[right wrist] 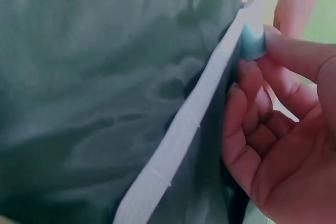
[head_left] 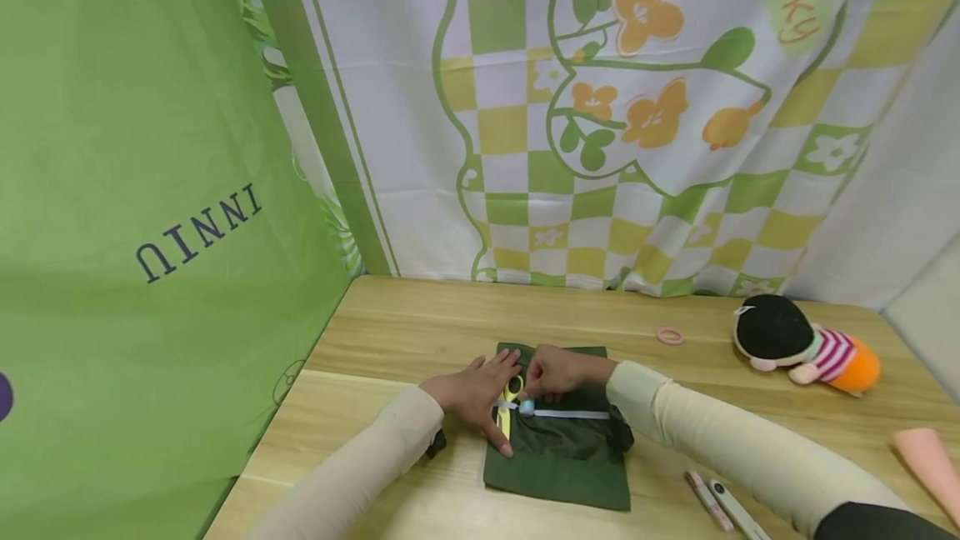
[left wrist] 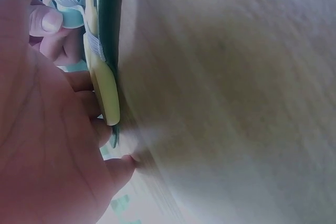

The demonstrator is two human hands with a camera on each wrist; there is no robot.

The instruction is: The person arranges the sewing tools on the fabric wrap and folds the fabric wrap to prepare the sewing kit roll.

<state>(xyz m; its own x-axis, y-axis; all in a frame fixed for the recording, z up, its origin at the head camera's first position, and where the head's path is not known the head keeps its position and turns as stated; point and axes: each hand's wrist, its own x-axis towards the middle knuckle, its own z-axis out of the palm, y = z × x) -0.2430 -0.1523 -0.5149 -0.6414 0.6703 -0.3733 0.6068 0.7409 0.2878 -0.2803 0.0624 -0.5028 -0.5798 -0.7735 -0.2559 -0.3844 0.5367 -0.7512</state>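
On grained wood (head_left: 405, 323), right grip (head_left: 558, 369) pinches a rounded blue piece (head_left: 527, 407), left grip (head_left: 477, 394) splayed

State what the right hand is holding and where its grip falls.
The right hand holds a small light-blue piece by its edge, between thumb and fingers, right beside the white strap.

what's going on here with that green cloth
A person is working with both hands at a wooden table. The left hand is spread over a dark green cloth, by a yellow tool. The right hand pinches a small light blue piece at the white band on the cloth. Right now that band crosses over the yellow tool. A doll lies off to the right.
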